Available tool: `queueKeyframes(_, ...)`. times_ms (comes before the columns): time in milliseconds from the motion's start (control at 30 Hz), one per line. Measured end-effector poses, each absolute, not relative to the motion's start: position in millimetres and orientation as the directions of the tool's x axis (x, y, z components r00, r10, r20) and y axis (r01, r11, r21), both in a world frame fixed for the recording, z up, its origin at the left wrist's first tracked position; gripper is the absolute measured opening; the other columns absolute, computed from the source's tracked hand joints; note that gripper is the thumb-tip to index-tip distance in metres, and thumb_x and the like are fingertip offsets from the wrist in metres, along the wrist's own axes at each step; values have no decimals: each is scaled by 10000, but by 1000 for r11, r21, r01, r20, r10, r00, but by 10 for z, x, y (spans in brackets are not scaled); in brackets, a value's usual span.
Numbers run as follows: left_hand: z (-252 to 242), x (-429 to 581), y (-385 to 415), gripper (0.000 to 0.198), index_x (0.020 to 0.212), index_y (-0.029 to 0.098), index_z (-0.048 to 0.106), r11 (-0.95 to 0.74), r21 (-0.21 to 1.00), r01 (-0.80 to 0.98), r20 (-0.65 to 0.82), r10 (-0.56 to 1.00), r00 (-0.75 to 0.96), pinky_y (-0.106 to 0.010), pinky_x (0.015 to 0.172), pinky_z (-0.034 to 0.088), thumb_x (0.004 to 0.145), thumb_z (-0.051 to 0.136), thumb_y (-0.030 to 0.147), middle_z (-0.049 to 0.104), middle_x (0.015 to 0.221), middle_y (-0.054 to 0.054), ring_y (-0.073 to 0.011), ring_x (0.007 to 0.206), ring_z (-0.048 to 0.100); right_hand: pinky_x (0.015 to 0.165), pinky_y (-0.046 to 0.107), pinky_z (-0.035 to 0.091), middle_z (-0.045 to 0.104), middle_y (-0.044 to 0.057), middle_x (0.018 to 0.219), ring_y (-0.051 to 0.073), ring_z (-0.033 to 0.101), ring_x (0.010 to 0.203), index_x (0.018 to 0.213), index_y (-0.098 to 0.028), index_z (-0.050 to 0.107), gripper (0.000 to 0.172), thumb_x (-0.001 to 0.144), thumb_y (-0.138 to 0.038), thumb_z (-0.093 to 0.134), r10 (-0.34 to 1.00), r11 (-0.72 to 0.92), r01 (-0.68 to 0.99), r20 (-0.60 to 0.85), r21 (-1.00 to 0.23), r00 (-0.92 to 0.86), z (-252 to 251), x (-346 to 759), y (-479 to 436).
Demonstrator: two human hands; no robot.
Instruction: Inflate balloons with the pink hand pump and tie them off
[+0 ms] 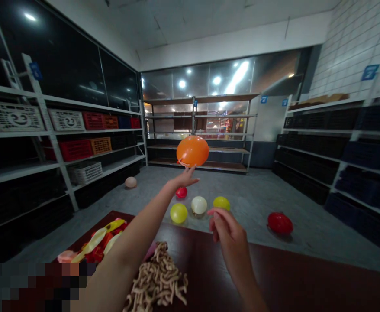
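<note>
An inflated orange balloon [193, 151] is at the fingertips of my left hand [187, 177], which is stretched out forward with its fingers apart. Whether the fingertips touch the balloon is hard to tell. My right hand [227, 227] is raised over the dark red table [209, 255], its fingers curled; what they hold, if anything, is hidden. Partly behind my left forearm lie uninflated balloons [95, 238] in red, yellow, white and pink. A heap of beige twisted strands [160, 277] rests on the table between my arms.
On the floor beyond the table lie yellow balloons [178, 213], a white balloon [199, 205], red balloons [280, 223] and a pale pink balloon [130, 182]. Metal shelves [196, 149] stand at the back; shelves with crates [91, 149] line both sides.
</note>
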State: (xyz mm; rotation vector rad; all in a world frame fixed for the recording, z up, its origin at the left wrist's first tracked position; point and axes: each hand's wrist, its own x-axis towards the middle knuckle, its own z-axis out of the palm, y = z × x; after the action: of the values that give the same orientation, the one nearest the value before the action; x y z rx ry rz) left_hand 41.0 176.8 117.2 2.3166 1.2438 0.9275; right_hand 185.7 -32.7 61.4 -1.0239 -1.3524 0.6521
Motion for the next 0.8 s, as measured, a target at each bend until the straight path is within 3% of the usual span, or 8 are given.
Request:
queueKeyframes(67, 1246, 361, 1875, 608, 1297, 126, 586, -543, 512, 666, 270, 838, 475, -407, 1096, 325, 763, 709, 390, 538, 1402, -206, -343, 1329, 468, 476, 263, 388, 544, -11, 632, 129, 491, 501, 905, -216, 654, 378, 883, -547, 474, 875, 435, 169, 460, -884, 152, 622, 1895, -331)
queueKeyframes(200, 1207, 139, 1719, 588, 1395, 157, 512, -536, 416, 734, 83, 827, 557, -333, 1074, 362, 876, 558, 430, 504, 1453, -135, -264, 1317, 498, 475, 262, 378, 536, -18, 632, 123, 478, 494, 894, -214, 651, 379, 874, -552, 482, 882, 430, 126, 445, -894, 154, 610, 1928, -322)
queueKeyframes(300, 1137, -152, 1562, 657, 1444, 105, 445, -478, 327, 815, 0, 863, 506, -358, 1081, 350, 875, 551, 418, 447, 1484, -179, -294, 1350, 456, 489, 261, 379, 539, -22, 644, 119, 476, 500, 907, -215, 644, 356, 883, -533, 487, 883, 440, 123, 454, -890, 124, 599, 1908, -331)
queueKeyframes(533, 1072, -1105, 1199, 679, 1476, 137, 404, -300, 231, 926, -36, 948, 316, -360, 1063, 352, 878, 524, 433, 426, 1501, -172, -310, 1343, 456, 508, 250, 378, 546, -27, 659, 105, 472, 506, 887, -218, 641, 290, 899, -463, 485, 875, 473, 191, 485, -860, 17, 568, 1701, -372)
queueKeyframes(800, 793, -2282, 584, 643, 1438, 183, 471, -119, 252, 960, -35, 991, 132, -308, 996, 391, 862, 548, 458, 541, 1423, -125, -279, 1255, 530, 546, 266, 403, 608, -15, 681, 126, 541, 532, 922, -232, 660, 275, 900, -435, 477, 853, 516, 439, 486, -736, -188, 290, 1249, -389)
